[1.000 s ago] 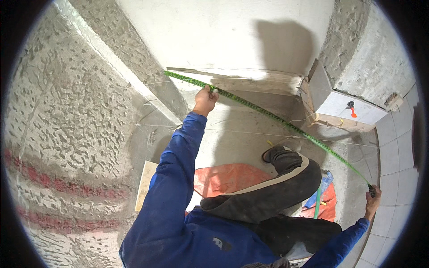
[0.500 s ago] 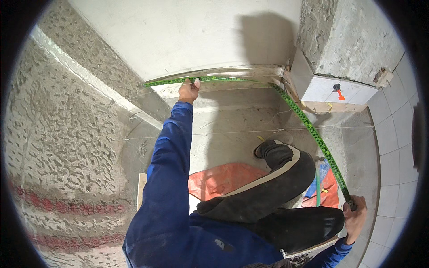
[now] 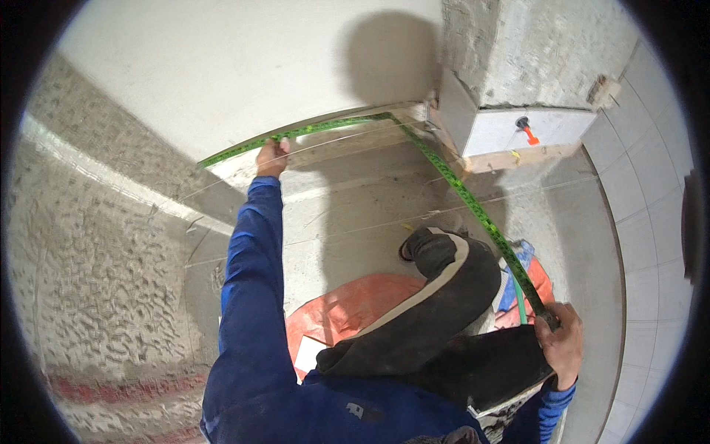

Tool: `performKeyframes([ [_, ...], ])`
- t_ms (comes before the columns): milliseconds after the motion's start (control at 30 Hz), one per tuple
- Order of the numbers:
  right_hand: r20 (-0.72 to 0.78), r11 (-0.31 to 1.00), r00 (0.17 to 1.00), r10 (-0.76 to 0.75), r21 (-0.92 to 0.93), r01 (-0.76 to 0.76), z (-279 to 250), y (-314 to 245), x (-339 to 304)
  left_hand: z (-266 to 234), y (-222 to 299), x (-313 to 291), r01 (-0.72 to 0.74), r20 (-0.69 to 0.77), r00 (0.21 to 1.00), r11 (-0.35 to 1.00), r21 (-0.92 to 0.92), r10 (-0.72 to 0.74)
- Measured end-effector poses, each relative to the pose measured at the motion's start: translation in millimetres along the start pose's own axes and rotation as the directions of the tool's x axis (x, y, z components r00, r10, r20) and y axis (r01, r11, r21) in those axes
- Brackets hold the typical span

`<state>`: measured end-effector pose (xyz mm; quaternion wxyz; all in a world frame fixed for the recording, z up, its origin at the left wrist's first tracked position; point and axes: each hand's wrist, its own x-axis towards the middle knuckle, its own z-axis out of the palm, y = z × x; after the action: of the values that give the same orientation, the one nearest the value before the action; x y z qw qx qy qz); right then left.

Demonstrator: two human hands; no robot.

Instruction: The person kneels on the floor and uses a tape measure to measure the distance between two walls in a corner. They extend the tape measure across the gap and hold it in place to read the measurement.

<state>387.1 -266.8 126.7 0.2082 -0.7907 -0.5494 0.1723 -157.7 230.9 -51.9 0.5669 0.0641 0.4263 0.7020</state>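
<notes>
A green tape measure (image 3: 484,218) with dark markings is drawn out across the work area. Its free end runs along the lower edge of the white wall panel (image 3: 222,81), and it bends sharply near the corner. My left hand (image 3: 273,157), arm stretched forward, pinches the blade close to that end against the ledge. At the lower right, my right hand (image 3: 563,342) grips the dark case end of the tape beside my knee. Most of the case is hidden by my fingers.
Thin white strings (image 3: 325,235) cross the space. A tiled box corner (image 3: 532,133) with an orange-handled fitting (image 3: 527,135) juts out at the right. Orange sheeting (image 3: 355,296) lies around my bent legs. Rough plaster covers the left wall (image 3: 103,288); white tiles (image 3: 643,244) line the right.
My view has turned, so the scene sits further left and slightly tilted. The tape's bend is sharper and its far stretch straighter. Both hands keep their hold.
</notes>
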Motion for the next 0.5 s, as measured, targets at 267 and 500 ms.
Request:
performKeyframes([
  [267, 0.037, 0.997, 0.998, -0.041, 0.069, 0.039, 15, -15, 46, 2, -15, 48, -0.034, -0.037, 0.998, 0.983, 0.179, 0.041],
  [500, -0.001, 0.995, 1.000, 0.008, -0.099, -0.008, 34, -41, 91, 5, -21, 71, 0.060, -0.055, 0.997, 0.996, 0.071, -0.056],
])
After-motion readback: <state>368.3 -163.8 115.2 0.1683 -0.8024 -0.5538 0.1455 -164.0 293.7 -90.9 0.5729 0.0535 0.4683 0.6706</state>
